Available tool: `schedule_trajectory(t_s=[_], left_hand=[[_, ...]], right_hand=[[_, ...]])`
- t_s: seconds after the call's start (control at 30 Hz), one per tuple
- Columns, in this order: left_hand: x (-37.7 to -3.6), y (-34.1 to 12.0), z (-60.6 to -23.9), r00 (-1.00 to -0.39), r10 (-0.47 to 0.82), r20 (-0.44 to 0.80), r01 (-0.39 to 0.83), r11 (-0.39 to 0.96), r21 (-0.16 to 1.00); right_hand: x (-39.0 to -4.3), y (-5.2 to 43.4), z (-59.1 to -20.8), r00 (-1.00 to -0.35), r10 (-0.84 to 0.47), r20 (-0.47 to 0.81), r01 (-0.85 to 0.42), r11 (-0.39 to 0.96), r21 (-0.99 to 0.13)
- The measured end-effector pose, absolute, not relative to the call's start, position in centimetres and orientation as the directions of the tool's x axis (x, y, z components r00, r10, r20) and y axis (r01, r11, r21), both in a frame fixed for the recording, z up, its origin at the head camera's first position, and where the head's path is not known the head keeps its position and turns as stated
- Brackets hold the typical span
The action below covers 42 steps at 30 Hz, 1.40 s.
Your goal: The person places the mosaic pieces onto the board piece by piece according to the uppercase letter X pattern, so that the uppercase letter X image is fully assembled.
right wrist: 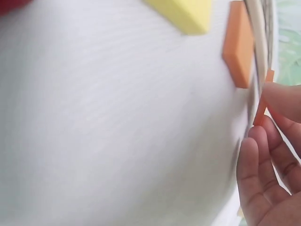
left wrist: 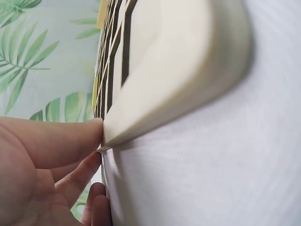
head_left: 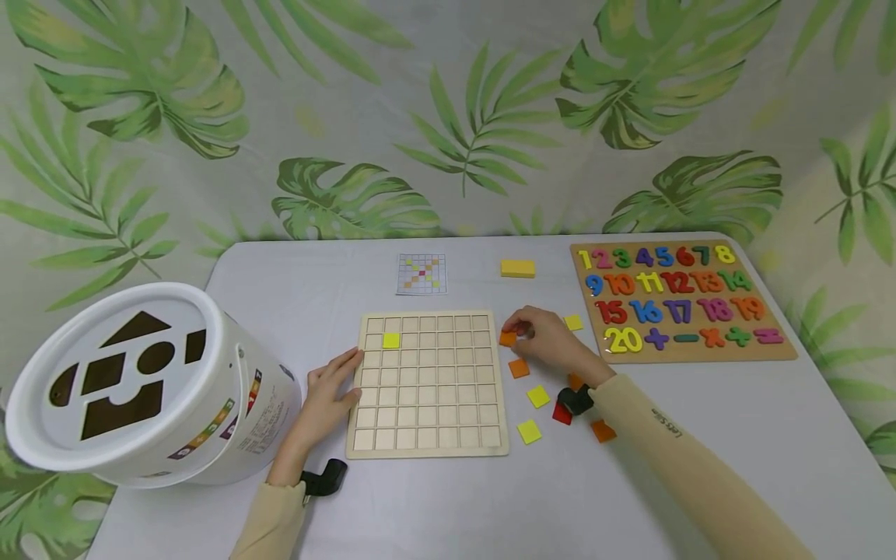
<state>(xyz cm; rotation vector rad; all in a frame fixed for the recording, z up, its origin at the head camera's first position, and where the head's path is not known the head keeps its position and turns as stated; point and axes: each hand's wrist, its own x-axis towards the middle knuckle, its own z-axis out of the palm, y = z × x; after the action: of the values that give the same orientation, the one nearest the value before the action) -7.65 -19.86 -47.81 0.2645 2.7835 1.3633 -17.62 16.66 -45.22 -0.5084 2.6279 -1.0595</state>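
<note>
A wooden grid board [head_left: 427, 397] lies flat on the table, with one yellow square tile [head_left: 391, 341] in a cell near its upper left. My left hand [head_left: 329, 397] touches the board's left edge with thumb and fingertips, the fingers fairly straight. In the left wrist view, the thumb [left wrist: 70, 141] meets the board's rim [left wrist: 155, 101]. Just off the board's right edge, my right hand [head_left: 546, 338] pinches an orange square tile [head_left: 507, 338] between thumb and fingers. The right wrist view shows this tile [right wrist: 261, 108] held on edge. Another orange tile [head_left: 519, 368] lies below that hand.
Right of the board lie loose yellow tiles [head_left: 538, 397], orange tiles [head_left: 603, 431] and a red tile [head_left: 562, 413]. Behind are a pattern card [head_left: 422, 274] and a yellow block [head_left: 517, 268]. A number board [head_left: 689, 350] lies right; a white bucket [head_left: 266, 420] stands left.
</note>
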Motion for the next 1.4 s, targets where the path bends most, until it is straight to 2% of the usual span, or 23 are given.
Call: schedule_trajectory(t_s=[0.27,0.7,1.13,1.27,1.4], left_hand=[[-7.6,-19.9,-47.8,-0.986,0.164,0.038,0.129,0.595,0.793],[-7.6,-19.9,-48.0,-0.984,0.172,0.055,0.147,0.592,0.792],[-7.7,-20.0,-47.9,-0.985,0.167,0.053,0.144,0.602,0.785],[-7.7,-19.9,-47.8,-0.984,0.170,0.058,0.150,0.600,0.786],[-7.7,-19.9,-47.9,-0.985,0.168,0.050,0.142,0.596,0.790]], right_hand=[[-18.1,14.8,-44.8,-0.878,-0.478,-0.033,-0.295,0.594,-0.749],[-18.6,10.7,-44.9,-0.827,-0.562,-0.020,-0.374,0.577,-0.726],[-18.8,10.0,-44.9,-0.819,-0.571,-0.054,-0.384,0.615,-0.689],[-18.8,10.7,-44.8,-0.811,-0.582,-0.061,-0.371,0.593,-0.715],[-18.8,12.1,-44.6,-0.834,-0.549,-0.061,-0.320,0.570,-0.757]])
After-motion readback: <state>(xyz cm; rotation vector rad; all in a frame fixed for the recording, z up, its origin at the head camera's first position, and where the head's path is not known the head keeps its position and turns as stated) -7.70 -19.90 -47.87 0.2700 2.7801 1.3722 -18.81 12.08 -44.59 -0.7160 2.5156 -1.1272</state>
